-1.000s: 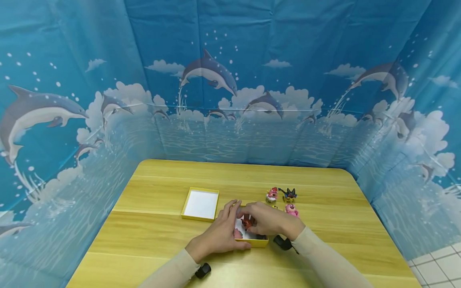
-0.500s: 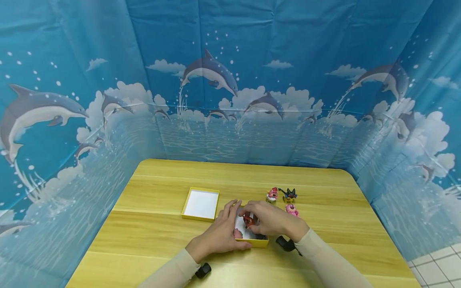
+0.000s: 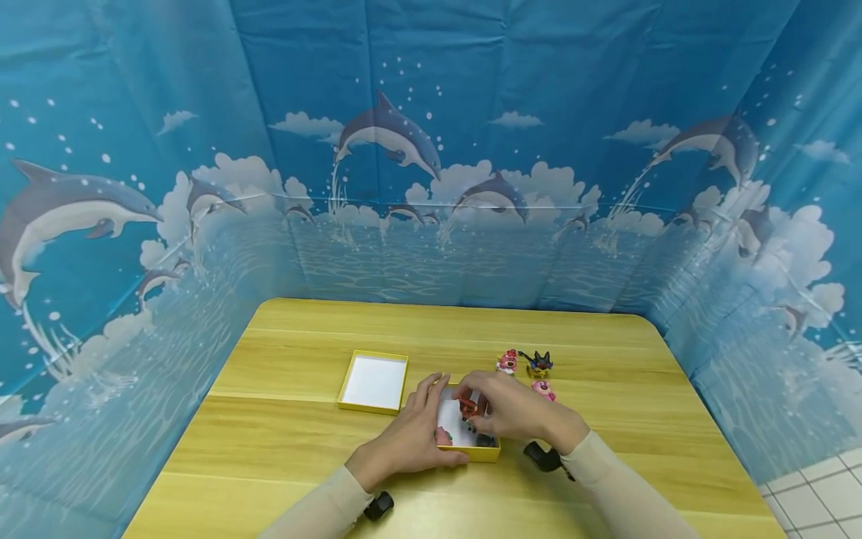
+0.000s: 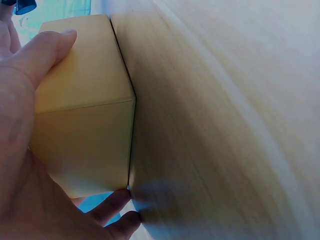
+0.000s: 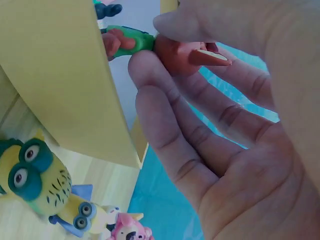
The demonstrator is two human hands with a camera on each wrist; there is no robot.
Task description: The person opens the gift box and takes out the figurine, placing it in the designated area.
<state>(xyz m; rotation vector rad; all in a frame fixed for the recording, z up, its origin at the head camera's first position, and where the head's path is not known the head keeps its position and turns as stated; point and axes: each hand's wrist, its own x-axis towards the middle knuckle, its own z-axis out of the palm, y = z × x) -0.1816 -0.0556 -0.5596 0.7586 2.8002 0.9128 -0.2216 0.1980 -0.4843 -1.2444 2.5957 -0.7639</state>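
A yellow box (image 3: 477, 454) with a white inside stands on the table. My left hand (image 3: 408, 429) grips its left side, with the thumb along the near wall (image 4: 82, 65). Above the box's inside, my right hand (image 3: 508, 408) pinches a small toy figurine (image 3: 468, 408) between thumb and fingers. The right wrist view shows the figurine's red-brown, pointed-eared head (image 5: 177, 56) and green body (image 5: 140, 42). A pink toy (image 3: 442, 436) lies in the box's near left corner. Something dark (image 3: 485, 440) sits in the near right corner.
The white-lined lid (image 3: 374, 380) lies left of the box. Right of it stand a red-and-pink figurine (image 3: 507, 362), a black-eared one (image 3: 539, 364) and a pink bear (image 3: 542, 389). Yellow goggled figurines (image 5: 37, 172) appear beside the box. A dolphin-print curtain (image 3: 431, 247) surrounds the table (image 3: 303, 352).
My right hand has risen slightly and shifted right, lifting the red-brown figurine from inside the box. The left hand stays on the box.
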